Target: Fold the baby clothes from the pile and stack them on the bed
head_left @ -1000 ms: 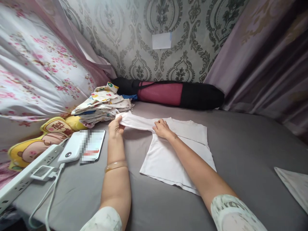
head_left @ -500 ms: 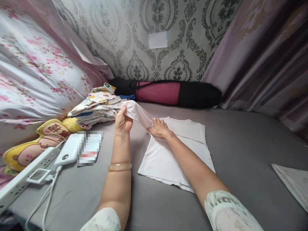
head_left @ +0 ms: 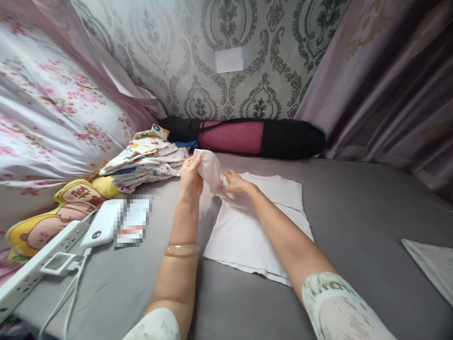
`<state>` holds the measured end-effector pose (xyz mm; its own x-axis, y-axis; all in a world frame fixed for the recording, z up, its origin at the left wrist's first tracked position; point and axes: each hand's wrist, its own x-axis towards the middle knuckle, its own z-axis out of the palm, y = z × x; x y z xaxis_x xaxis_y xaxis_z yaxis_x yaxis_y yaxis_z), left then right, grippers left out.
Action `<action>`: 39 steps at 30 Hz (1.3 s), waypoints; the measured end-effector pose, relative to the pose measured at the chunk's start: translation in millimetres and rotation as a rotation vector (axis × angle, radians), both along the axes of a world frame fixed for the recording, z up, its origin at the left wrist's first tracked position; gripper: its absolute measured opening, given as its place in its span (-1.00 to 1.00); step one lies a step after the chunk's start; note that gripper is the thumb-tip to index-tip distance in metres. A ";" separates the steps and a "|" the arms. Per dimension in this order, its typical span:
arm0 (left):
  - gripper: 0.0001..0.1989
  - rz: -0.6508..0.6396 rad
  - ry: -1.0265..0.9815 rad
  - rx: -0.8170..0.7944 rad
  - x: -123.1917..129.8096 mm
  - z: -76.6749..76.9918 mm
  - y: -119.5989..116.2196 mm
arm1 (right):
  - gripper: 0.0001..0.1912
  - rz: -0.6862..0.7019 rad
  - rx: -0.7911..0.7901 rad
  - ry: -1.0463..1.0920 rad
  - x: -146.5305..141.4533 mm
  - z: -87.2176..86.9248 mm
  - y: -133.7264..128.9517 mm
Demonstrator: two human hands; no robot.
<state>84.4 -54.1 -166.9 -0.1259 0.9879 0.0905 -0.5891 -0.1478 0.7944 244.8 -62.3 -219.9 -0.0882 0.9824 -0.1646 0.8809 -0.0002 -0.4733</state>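
Note:
A white shirt (head_left: 255, 236) lies on the grey bed sheet (head_left: 354, 226), its body flat and one sleeve lifted on the left. My left hand (head_left: 192, 174) pinches the end of that raised sleeve between thumb and fingers. At the sleeve's base, near the shirt's upper left side, my right hand (head_left: 235, 183) grips the fabric. The sleeve sags in a loose curve between both hands. Part of the shirt's right side is hidden beneath my right forearm.
Folded patterned clothes (head_left: 148, 158) are stacked at the back left. A black and maroon long bag (head_left: 230, 137) lies along the wall. On the left are a yellow cushion (head_left: 42, 226), a white power bank (head_left: 101, 222) and a power strip (head_left: 38, 264). Pale patterned cloth (head_left: 432, 264) lies far right.
My left hand has moved right, toward my right hand, carrying the sleeve end. The sleeve, stretched out before, now hangs slacker and more bunched. The shirt body stays flat.

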 end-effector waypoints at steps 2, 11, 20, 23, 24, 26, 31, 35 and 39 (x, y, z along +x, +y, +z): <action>-0.69 0.039 -0.044 -0.009 -6.9 -0.3 3.2 | -0.50 -0.064 0.180 0.074 5.8 -5.7 -0.3; -0.74 0.101 -0.148 0.017 -22.0 -0.6 9.6 | -0.52 0.008 0.071 -0.064 -17.7 -1.0 -16.3; -0.69 0.113 -0.051 -0.021 -12.3 -3.2 9.2 | -0.16 -0.040 0.010 -0.172 -38.3 2.3 -16.8; -0.66 0.113 -0.005 -0.016 -3.6 -1.0 5.5 | -0.22 -0.092 -0.002 0.113 -27.2 2.7 -10.9; -0.65 0.114 0.011 -0.010 0.0 -0.4 4.2 | -0.29 -0.117 -0.010 0.228 -21.4 3.4 -10.3; -0.64 0.123 0.044 -0.005 8.8 -0.4 2.3 | -0.49 -0.214 -0.029 0.485 -8.2 6.3 -13.6; -0.70 0.110 0.187 -0.005 42.4 -10.0 -8.3 | -0.58 -0.522 -0.188 1.210 22.9 22.9 -46.6; -0.71 -0.007 0.445 0.042 75.5 -18.3 -40.0 | -0.53 -0.540 -0.323 1.481 45.8 27.4 -73.1; -0.60 -0.312 0.686 0.178 95.4 -23.1 -68.9 | -0.38 -0.576 -0.341 1.605 68.0 15.7 -85.1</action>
